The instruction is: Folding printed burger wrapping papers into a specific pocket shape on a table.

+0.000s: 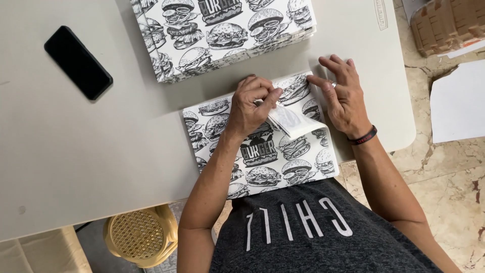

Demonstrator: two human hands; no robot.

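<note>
A pale grey desk is seen from above, set on a marbled stone floor. At its near edge a printed paper sheet, patterned with black-and-white burger drawings, lies flat in front of the person. The left hand is closed in a pinch on the folded-over flap near the sheet's upper middle, where the plain white underside is turned up. The right hand is spread open, its fingertips pressed on the sheet's far right corner.

The sheet is judged light, thin and limp: it would be lifted easily by an edge or corner, creased readily, and probably torn if pulled hard. It is likely to slide on the smooth desk unless pinned by a flat palm.

Beyond the hands a stack of like printed sheets rests on the desk, well apart from a black phone at far left. A yellow plastic stool is seen below the desk, and a cardboard piece lies on the floor.
</note>
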